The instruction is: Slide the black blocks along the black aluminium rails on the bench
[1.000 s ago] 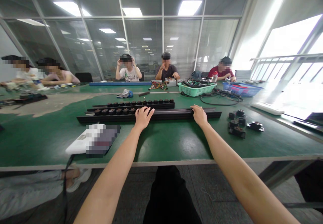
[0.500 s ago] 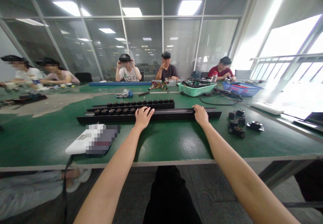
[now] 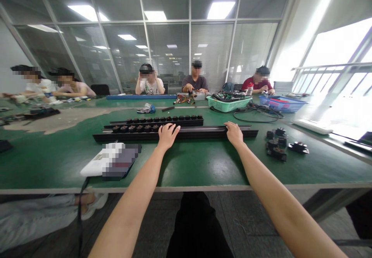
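Observation:
A long black power track rail (image 3: pixel 200 133) lies crosswise on the green table in front of me. Several black socket modules (image 3: pixel 131 128) sit in a row along its left part. My left hand (image 3: pixel 167 135) is curled over the rail at the right end of that row, thumb out to the right. Toward the rail's right end, my right hand (image 3: pixel 234 133) is closed over it, its fingertips on the far edge. Behind lies a shorter black rail (image 3: pixel 200 122), also carrying several modules. Loose black modules (image 3: pixel 276 149) lie in a group on the right.
A white device and dark pad (image 3: pixel 101 163) lie near the front edge at left. Farther back are a green basket (image 3: pixel 228 104) of cables, a blue basket (image 3: pixel 281 104), a black cable (image 3: pixel 258 114) and a grey-blue cloth (image 3: pixel 146 108). Several people sit around the table.
The view has shifted slightly, so everything appears a little farther right. My hands keep their places on the rail. Across the table, one person's hand has come down from the face to the table.

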The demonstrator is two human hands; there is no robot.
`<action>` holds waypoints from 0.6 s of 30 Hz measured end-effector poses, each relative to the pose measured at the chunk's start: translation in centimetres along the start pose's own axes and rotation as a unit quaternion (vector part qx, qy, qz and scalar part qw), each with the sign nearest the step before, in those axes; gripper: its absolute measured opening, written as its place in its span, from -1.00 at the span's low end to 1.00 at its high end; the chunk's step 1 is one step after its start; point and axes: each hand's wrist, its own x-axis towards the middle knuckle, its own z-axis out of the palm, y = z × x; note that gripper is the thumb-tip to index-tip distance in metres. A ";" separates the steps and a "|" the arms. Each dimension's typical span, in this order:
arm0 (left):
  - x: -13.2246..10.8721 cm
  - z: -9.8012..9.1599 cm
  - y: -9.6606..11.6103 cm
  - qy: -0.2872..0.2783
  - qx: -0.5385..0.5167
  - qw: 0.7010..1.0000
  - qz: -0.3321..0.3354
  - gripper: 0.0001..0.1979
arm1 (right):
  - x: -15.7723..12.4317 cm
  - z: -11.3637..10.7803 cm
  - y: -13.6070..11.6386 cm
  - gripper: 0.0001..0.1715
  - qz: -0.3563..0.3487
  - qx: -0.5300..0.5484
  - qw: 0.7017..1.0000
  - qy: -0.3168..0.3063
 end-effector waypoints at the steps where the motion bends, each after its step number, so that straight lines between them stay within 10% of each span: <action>1: -0.1 -0.1 0.0 -0.001 0.002 1.000 -0.002 -0.55 | 0.0 0.0 -0.1 -0.40 -0.001 -0.001 1.000 -0.002; 18: -0.4 -0.2 0.1 0.002 0.024 1.000 0.009 -0.52 | -0.6 -0.3 -1.4 -0.42 -0.014 -0.077 0.997 -0.016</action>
